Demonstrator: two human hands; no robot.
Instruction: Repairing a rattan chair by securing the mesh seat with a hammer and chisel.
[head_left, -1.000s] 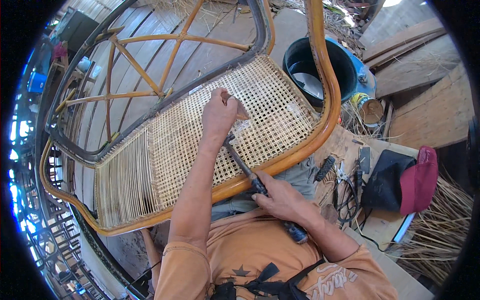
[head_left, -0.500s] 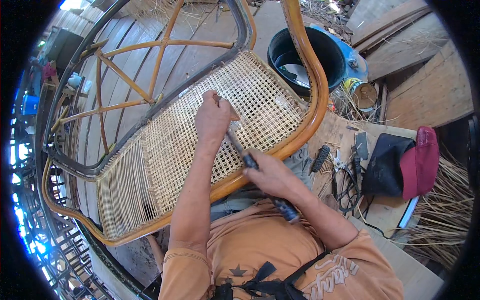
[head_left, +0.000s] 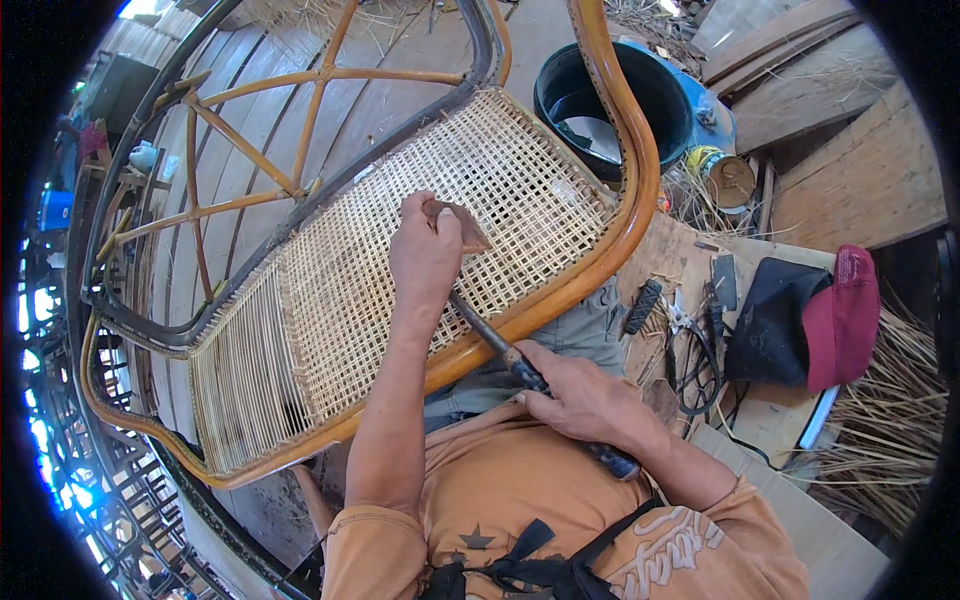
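Note:
Across my lap lies a curved rattan chair frame with a woven cane panel. My left hand rests over the weave, closed on a flat brown piece, which may be wood or leather. My right hand is wrapped round the dark handle of a long tool with a slim metal shaft. The shaft slants up and left over the panel's near rail. Its tip is hidden by my left hand and wrist, so I cannot tell whether it touches the cane.
A dark bucket holding some water stands beyond the frame's right side. To my right are pliers, a maroon and black cap and a heap of cane strips. An opened tin stands beside the bucket.
My right hand has drawn back toward my body and to the right, pulling the tool with it. The brown piece in my left hand now shows more fully.

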